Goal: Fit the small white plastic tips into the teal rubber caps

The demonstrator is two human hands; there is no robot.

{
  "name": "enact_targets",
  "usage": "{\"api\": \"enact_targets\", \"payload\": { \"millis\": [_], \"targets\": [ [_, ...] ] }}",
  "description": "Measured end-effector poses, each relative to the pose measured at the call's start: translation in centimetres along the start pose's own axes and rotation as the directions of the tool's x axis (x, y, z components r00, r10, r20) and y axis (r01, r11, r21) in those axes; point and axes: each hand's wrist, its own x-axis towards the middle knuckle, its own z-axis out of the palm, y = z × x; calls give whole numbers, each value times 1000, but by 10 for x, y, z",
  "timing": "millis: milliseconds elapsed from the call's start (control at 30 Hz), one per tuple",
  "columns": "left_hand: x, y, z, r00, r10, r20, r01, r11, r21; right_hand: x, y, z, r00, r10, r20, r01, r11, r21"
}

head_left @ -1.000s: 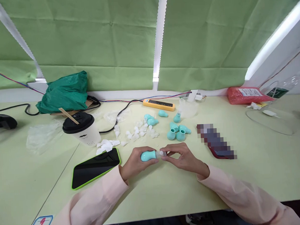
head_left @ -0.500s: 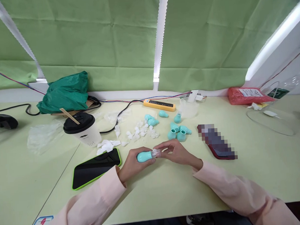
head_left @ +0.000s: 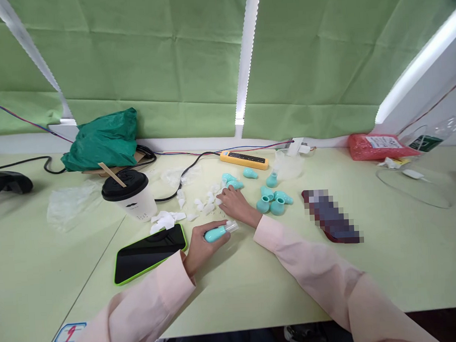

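Note:
My left hand [head_left: 201, 245] is closed round a turquoise rubber bulb [head_left: 214, 234], like a nasal aspirator, with a clear plastic tip [head_left: 231, 226] on its right end. The bulb lies tilted, tip pointing right and slightly up. Further forward, my right hand [head_left: 235, 205] reaches down into a scatter of small white and clear pieces [head_left: 205, 206], its fingers curled together at the pile's right side. What its fingertips hold, if anything, is hidden. Just beyond that hand lie more turquoise bulbs [head_left: 234, 184]. Several others [head_left: 277, 206] stand or lie to its right.
A black phone in a green case [head_left: 150, 255] and a lidded paper cup [head_left: 136, 202] are at left. The red-edged phone [head_left: 330, 217] lies at right. Behind are a yellow power strip [head_left: 244, 160], a green bag [head_left: 104, 141], a red package [head_left: 381, 146] and clear plastic bags [head_left: 73, 205].
My right hand has left the clear tip and moved forward and left to the small pieces. My left hand keeps the bulb, now tilted with its tip higher.

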Motion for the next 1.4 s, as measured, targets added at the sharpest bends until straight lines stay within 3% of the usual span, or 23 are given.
{"api": "enact_targets", "payload": {
  "millis": [133,300,367,433,500,600,933,1200,1400],
  "targets": [
    [2,-2,-1,998,-67,4,68,993,-98,2,4,-5,1000,3,-30,-1,998,56],
    [5,-3,-4,991,-120,56,131,947,-293,-24,7,-40,995,-6,-97,29,972,235],
    [5,-2,-5,988,-125,96,150,931,-334,-41,4,-54,992,17,-128,57,830,554],
    [4,-2,-6,983,-122,134,161,928,-336,-58,2,-62,994,43,-98,40,700,713],
    [4,-3,-6,977,-123,175,175,930,-324,-71,0,-65,997,61,-53,3,628,778],
    [3,-5,-6,966,-117,229,188,930,-317,-80,1,-63,999,38,2,-24,589,807],
    [0,-2,-7,950,-169,261,230,948,-221,-82,8,-65,973,-228,20,144,677,722],
    [1,-2,-8,950,-179,255,223,963,-153,-84,7,-66,951,-309,18,238,767,596],
    [0,2,-8,970,-109,216,128,989,-76,-82,3,-71,950,-306,61,205,760,617]
  ]
}}
